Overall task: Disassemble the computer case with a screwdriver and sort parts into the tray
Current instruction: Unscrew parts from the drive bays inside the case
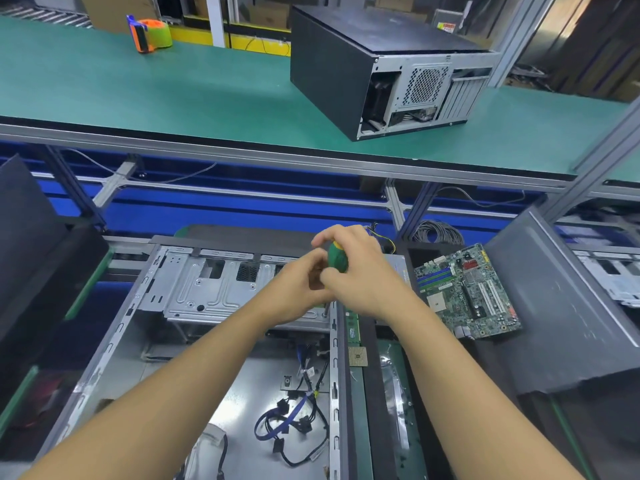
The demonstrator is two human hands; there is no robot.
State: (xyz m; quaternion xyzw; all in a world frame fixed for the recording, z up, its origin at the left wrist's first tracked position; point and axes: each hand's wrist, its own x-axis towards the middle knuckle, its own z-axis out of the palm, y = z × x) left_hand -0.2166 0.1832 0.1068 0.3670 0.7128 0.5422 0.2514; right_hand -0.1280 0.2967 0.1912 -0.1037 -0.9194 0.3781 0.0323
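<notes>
**Both hands on the screwdriver over the open case**

Nearest, at six o'clock from the hands, the computer case lies flat with its side off. A tangle of blue and black cables is loose on its floor. Past them a silver drive cage spans the far end of the case.

Over the cage's right end the two hands meet. The right hand is wrapped round the green handle of the screwdriver, which stands nearly upright, its tip hidden behind the hands. The left hand, at nine o'clock of the handle, has its fingers curled in, pinching the tool just under the handle.

At five o'clock from the hands the dark tray runs along the case's right wall. In it are a square processor chip and a green memory stick. At three o'clock a motherboard lies beside a grey panel, and at one o'clock sits a coil of grey cable.

Farther off, on the green belt, a second black case stands at twelve o'clock. An orange tape dispenser stands at eleven.
</notes>
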